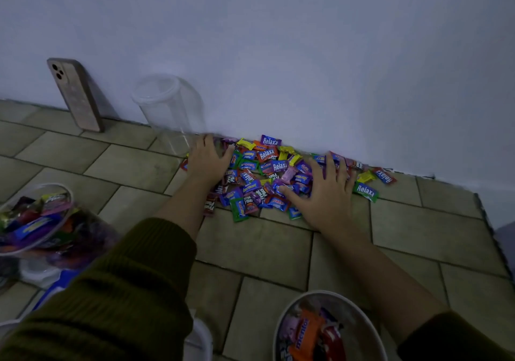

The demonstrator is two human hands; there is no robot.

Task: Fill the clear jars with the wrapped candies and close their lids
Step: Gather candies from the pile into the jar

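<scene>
Fingers spread and gripping nothing, the left hand [207,157] and right hand [329,194] press flat on the left and near-right edges of the wrapped candies [267,155], piled on tan floor tiles [256,247] against the white wall [278,54].

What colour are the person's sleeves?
Dark olive green with a ribbed knit, clearest on the left sleeve in the head view.
</scene>
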